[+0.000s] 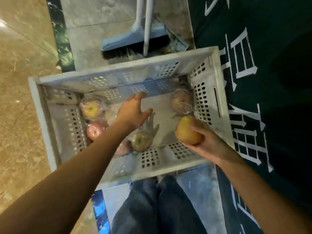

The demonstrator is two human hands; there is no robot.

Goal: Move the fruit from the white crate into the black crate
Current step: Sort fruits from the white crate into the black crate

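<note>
- The right hand (pixel 205 141) curls round a yellow apple (pixel 188 130) above the white crate's (pixel 214 92) near right corner.
- The left hand (pixel 133 114), fingers spread and holding nothing, reaches into the crate over wrapped apples (pixel 141 141).

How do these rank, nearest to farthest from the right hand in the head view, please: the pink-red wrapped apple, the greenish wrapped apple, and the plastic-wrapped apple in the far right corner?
1. Plastic-wrapped apple, far right corner, just beyond the right hand.
2. Greenish wrapped apple, near wall, centre.
3. Pink-red wrapped apple, left wall.
</note>
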